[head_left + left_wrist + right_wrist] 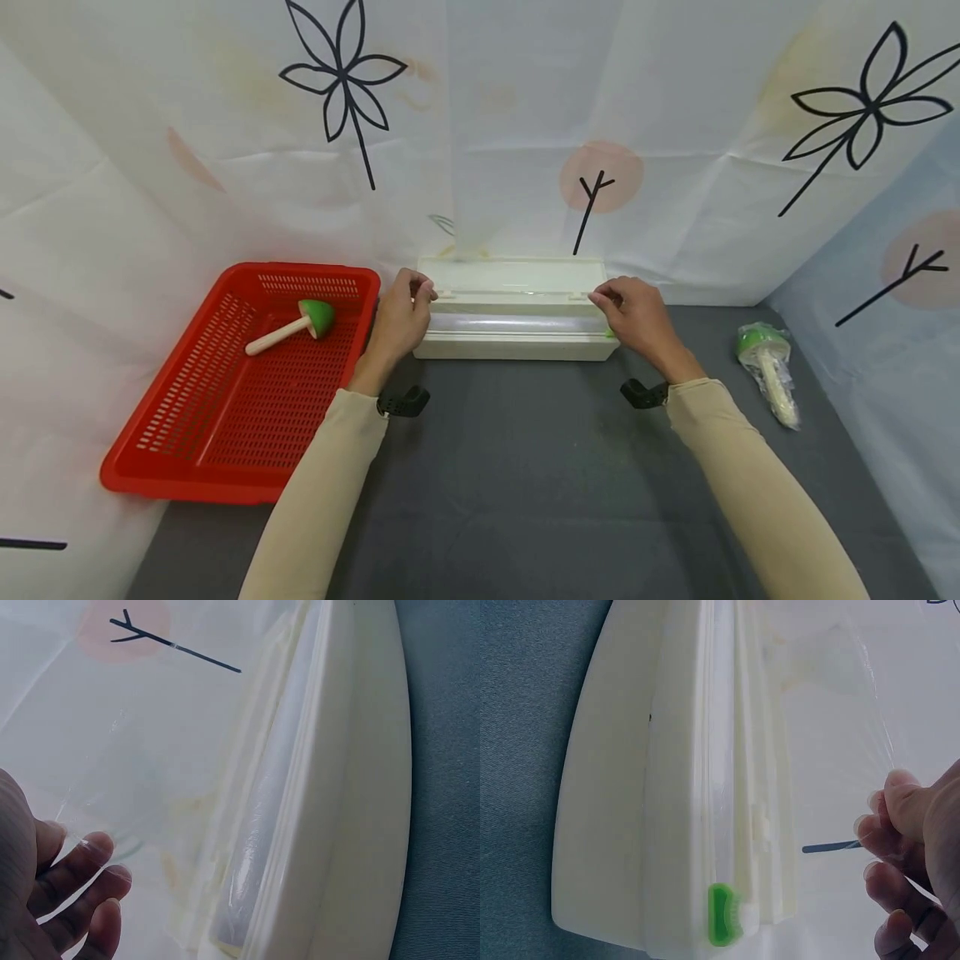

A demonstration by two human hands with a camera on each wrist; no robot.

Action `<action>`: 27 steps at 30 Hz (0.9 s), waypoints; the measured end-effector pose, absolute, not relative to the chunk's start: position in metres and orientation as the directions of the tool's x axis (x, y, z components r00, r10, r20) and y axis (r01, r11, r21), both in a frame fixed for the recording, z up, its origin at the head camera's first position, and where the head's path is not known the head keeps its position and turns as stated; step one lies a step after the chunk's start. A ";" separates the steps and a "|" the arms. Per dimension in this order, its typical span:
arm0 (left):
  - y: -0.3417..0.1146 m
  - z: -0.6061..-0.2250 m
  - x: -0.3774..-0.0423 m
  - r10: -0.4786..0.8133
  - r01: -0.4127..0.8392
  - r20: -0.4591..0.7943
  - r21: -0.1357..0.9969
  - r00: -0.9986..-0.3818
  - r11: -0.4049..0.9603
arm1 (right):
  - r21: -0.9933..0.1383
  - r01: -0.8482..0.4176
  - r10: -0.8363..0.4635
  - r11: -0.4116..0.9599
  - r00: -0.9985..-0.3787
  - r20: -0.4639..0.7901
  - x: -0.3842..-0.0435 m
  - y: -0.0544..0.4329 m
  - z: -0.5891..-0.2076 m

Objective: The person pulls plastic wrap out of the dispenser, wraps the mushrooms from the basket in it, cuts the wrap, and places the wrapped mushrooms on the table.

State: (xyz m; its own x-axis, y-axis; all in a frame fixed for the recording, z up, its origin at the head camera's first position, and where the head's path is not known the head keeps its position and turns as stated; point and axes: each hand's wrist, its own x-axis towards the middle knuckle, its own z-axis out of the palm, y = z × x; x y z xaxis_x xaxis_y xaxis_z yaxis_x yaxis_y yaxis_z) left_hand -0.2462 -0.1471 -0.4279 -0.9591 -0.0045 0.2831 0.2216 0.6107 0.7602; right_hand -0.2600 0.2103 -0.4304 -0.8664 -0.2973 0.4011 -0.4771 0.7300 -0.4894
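Observation:
A cream plastic wrap dispenser [517, 347] lies at the back of the table with its lid [517, 273] raised. Inside is a shiny roll of cling film [251, 855]. My left hand [402, 312] pinches one corner of the clear film between thumb and fingertips, above the dispenser's left end. Over the right end, my right hand [633, 317] pinches the other corner, and fine creases fan from its thumb in the right wrist view. The film stretches between both hands. A green slide cutter [721, 915] sits at the right end of the dispenser's rail.
On the left, a red plastic basket [217, 482] holds a toy mushroom [317, 318] with green cap and pale stem. Another green-capped mushroom [767, 367], wrapped in clear film, lies on the grey table [517, 500] at far right. Patterned white cloth [510, 100] hangs behind the dispenser.

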 end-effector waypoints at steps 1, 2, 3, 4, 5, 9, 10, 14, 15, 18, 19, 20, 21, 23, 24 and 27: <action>-0.147 -0.427 -0.246 -0.007 0.221 0.284 0.763 -0.959 0.608 | -0.488 -0.485 -0.299 0.726 -0.861 0.412 -0.260 0.210 -0.430; -0.147 -0.425 -0.245 -0.010 0.221 0.285 0.764 -0.959 0.606 | -0.487 -0.492 -0.299 0.722 -0.856 0.422 -0.260 0.210 -0.429; -0.148 -0.424 -0.245 -0.013 0.221 0.287 0.767 -0.958 0.603 | -0.487 -0.496 -0.298 0.719 -0.853 0.428 -0.259 0.210 -0.428; -0.148 -0.424 -0.245 -0.013 0.223 0.287 0.770 -0.958 0.597 | -0.486 -0.499 -0.299 0.717 -0.850 0.433 -0.259 0.210 -0.427; -0.148 -0.423 -0.245 -0.014 0.225 0.289 0.773 -0.957 0.594 | -0.487 -0.499 -0.297 0.717 -0.851 0.434 -0.259 0.210 -0.426; -0.149 -0.424 -0.245 -0.008 0.223 0.280 0.782 -0.960 0.582 | -0.498 -0.481 -0.295 0.721 -0.864 0.407 -0.258 0.210 -0.423; -0.150 -0.425 -0.244 -0.006 0.223 0.278 0.780 -0.960 0.585 | -0.501 -0.473 -0.296 0.724 -0.870 0.393 -0.258 0.210 -0.423; -0.150 -0.430 -0.243 0.002 0.217 0.272 0.764 -0.962 0.607 | -0.515 -0.445 -0.303 0.733 -0.891 0.338 -0.256 0.210 -0.426; -0.150 -0.431 -0.242 0.003 0.216 0.270 0.761 -0.963 0.612 | -0.519 -0.439 -0.304 0.733 -0.894 0.328 -0.256 0.210 -0.426; -0.150 -0.433 -0.241 0.004 0.208 0.263 0.751 -0.965 0.626 | -0.525 -0.429 -0.305 0.736 -0.901 0.309 -0.256 0.210 -0.429; -0.150 -0.434 -0.240 0.004 0.206 0.262 0.749 -0.965 0.630 | -0.525 -0.428 -0.306 0.735 -0.901 0.307 -0.255 0.210 -0.429; -0.150 -0.433 -0.240 0.004 0.204 0.260 0.749 -0.966 0.631 | -0.525 -0.431 -0.307 0.734 -0.900 0.310 -0.255 0.210 -0.429; -0.150 -0.432 -0.239 0.002 0.203 0.261 0.747 -0.965 0.633 | -0.523 -0.438 -0.310 0.731 -0.896 0.317 -0.255 0.210 -0.429; -0.150 -0.431 -0.239 0.000 0.209 0.269 0.748 -0.963 0.630 | -0.513 -0.452 -0.314 0.730 -0.888 0.337 -0.254 0.210 -0.428; -0.150 -0.430 -0.238 0.000 0.211 0.271 0.749 -0.963 0.628 | -0.508 -0.459 -0.315 0.729 -0.884 0.347 -0.254 0.210 -0.427; -0.150 -0.426 -0.237 0.000 0.217 0.275 0.756 -0.961 0.617 | -0.501 -0.473 -0.317 0.725 -0.875 0.367 -0.252 0.210 -0.424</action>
State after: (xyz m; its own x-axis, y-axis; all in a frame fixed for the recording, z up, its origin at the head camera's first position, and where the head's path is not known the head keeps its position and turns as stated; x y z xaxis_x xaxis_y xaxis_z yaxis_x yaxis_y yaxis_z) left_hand -0.2371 -0.1495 -0.4260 -0.9614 0.0000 0.2752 0.2165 0.6174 0.7563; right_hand -0.2524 0.2102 -0.4236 -0.8746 -0.3165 0.3673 -0.4728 0.7248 -0.5012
